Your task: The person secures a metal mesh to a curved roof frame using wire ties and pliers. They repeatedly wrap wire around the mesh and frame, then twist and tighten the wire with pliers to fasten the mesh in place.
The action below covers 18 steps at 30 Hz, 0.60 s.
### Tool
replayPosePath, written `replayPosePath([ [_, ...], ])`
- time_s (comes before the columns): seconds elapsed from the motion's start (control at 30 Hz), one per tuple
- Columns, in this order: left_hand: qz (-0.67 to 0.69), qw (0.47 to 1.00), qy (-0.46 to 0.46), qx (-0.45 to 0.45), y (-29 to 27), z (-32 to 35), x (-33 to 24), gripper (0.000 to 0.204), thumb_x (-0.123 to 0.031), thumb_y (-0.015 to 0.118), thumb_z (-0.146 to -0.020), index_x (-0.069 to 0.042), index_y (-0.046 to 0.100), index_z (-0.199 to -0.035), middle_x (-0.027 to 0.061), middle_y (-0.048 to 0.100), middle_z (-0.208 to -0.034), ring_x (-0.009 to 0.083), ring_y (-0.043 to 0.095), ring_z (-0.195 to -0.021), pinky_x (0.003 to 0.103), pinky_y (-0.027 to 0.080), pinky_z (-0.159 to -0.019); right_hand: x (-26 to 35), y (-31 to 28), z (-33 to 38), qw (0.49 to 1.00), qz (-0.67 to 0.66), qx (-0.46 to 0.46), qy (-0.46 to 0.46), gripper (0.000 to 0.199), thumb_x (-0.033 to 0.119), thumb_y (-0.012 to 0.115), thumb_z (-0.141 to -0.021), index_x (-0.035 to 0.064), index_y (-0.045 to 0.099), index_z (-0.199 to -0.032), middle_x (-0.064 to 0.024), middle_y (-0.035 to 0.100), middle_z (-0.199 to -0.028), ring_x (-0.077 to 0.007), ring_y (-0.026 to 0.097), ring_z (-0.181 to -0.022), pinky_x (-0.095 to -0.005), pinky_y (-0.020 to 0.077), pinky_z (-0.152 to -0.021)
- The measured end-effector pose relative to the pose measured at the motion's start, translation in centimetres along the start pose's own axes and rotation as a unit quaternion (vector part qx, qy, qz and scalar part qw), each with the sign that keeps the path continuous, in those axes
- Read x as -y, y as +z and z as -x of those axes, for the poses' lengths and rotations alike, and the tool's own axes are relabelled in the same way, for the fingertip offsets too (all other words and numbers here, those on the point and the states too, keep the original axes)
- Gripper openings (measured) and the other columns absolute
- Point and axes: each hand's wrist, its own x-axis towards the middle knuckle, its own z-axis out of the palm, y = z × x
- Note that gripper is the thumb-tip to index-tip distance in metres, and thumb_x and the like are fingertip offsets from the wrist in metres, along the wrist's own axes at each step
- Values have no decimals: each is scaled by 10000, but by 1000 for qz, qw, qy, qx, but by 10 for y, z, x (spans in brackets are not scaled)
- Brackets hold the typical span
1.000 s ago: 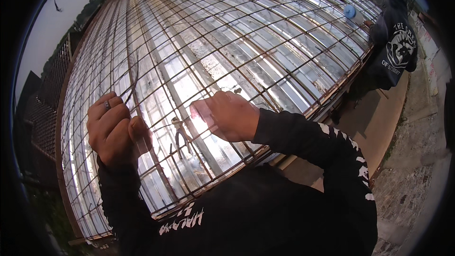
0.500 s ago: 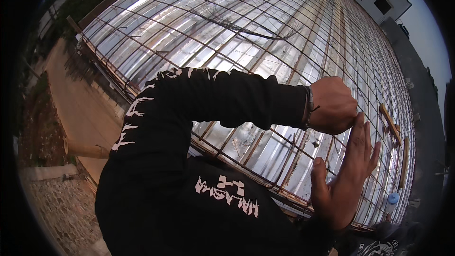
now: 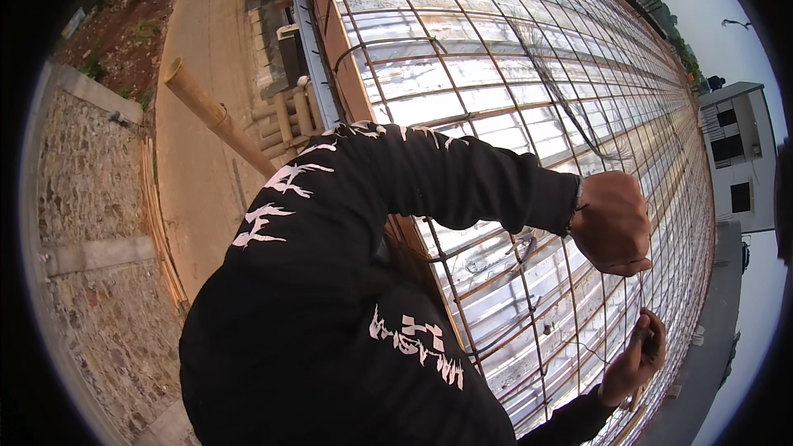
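Observation:
My left hand, with a dark cord bracelet at the wrist, is closed in a fist above a grid of rusty steel bars. Below it in the picture, my right hand has thumb and fingertips pressed together. A thin line, perhaps wire, shows faintly between the two hands. Whatever either hand holds is too small or hidden to name. Under the bars lie shiny corrugated metal sheets. A bundle of thin dark wire rests on the grid beyond my left hand.
A wooden edge board borders the deck on the left, with a drop beyond it. Down there are a road, a bamboo pole and a stone wall. A pale building stands at the far right.
The view has swung round, showing more of the road and bamboo. My right hand's stretched fingers have come together, and it now sits apart from my left fist.

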Motion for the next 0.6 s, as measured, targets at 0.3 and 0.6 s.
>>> replayPosePath([
  [0.3, 8, 989, 73, -126, -51, -6, -12, 441, -269, 690, -810, -160, 401, -494, -11, 418, -469, 198, 462, -367, 344, 358, -363, 61, 23, -24, 970, -201, 133, 32, 196, 134, 578, -1005, -14, 640, -892, -50, 640, -713, -122, 535, -581, -256, 393, -554],
  [0.6, -113, 988, -59, 87, -44, 27, 15, 494, -301, 623, -869, -161, 435, -434, 25, 454, -399, 221, 478, -347, 348, 357, -343, 58, 17, -27, 927, 154, 321, -123, 263, 41, 574, -896, 27, 653, -1146, -181, 642, -1132, -322, 602, -1038, -430, 430, -932],
])
